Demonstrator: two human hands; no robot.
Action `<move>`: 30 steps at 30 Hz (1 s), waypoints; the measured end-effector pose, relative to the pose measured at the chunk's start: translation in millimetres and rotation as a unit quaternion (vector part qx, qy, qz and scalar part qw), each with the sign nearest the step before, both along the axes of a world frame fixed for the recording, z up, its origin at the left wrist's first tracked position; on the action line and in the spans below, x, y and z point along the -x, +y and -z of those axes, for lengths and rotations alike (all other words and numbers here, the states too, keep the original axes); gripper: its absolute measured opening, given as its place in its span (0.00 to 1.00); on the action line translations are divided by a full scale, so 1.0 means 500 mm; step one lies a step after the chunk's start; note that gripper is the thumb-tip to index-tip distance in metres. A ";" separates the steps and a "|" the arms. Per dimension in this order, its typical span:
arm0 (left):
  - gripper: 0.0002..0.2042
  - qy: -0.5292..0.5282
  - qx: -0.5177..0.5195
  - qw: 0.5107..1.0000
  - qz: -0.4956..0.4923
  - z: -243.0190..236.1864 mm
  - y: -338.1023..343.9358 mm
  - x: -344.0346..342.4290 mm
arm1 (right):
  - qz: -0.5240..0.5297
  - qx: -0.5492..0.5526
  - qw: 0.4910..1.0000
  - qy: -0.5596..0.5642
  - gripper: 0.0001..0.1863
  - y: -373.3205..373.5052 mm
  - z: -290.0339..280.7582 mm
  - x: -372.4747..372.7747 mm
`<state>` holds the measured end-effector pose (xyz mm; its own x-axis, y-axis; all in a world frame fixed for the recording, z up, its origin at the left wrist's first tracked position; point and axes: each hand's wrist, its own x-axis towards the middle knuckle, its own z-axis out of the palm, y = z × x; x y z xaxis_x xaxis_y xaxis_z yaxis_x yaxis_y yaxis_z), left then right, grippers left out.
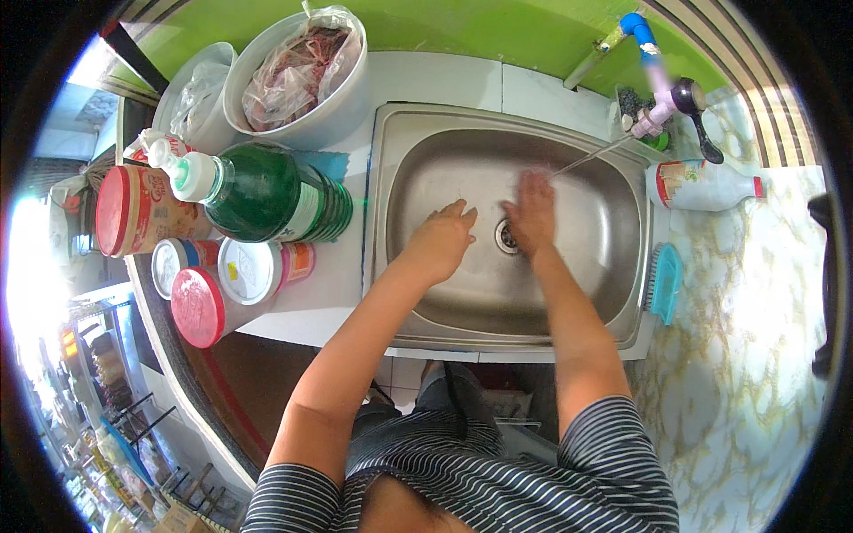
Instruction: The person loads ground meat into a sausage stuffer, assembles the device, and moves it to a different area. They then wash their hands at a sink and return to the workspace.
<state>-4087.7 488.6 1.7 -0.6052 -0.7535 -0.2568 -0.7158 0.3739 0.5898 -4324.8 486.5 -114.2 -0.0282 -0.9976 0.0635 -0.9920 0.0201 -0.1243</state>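
My left hand (444, 238) hovers over the left part of a stainless steel sink (426, 169), fingers apart and holding nothing. Further right, my right hand (533, 213) is stretched out above the drain (506, 235), its fingertips smeared by motion and nothing visible in it. A thin stream of water (591, 158) runs from the faucet (657, 115) toward the fingers of that hand. The faucet has a dark lever handle and hangs from a blue pipe fitting (638, 27). Both hands are apart from each other.
Left of the sink stand a green pump bottle (267, 191), several lidded tubs (197, 306) and a white bucket (351, 89) holding a plastic bag. To the right are a turquoise scrub brush (665, 282) and a white bottle (706, 185) lying on its side.
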 end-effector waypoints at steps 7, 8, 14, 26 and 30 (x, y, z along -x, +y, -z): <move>0.22 -0.013 0.102 0.994 -0.044 -0.042 0.029 -0.058 | -0.265 -0.039 0.960 -0.081 0.38 0.002 -0.015 -0.243; 0.21 -0.014 0.148 0.988 -0.042 -0.039 0.035 -0.061 | -0.304 -0.043 0.950 -0.062 0.39 0.029 -0.023 -0.252; 0.19 -0.117 0.104 0.988 0.019 -0.008 0.089 -0.096 | -0.450 -0.178 0.875 0.016 0.37 0.123 -0.084 -0.030; 0.13 -0.096 0.175 0.980 0.018 0.012 0.103 -0.107 | 0.197 0.004 0.832 -0.518 0.11 -0.018 -0.309 0.266; 0.10 -0.137 0.174 0.975 0.033 0.002 0.102 -0.102 | 0.174 0.077 0.833 -0.519 0.11 -0.054 -0.442 0.254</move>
<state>-4036.7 539.7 0.8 -0.6002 -0.7855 -0.1511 -0.7961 0.5681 0.2087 -4451.9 459.3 106.9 -0.4338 -0.8997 -0.0482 -0.2852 0.1879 -0.9399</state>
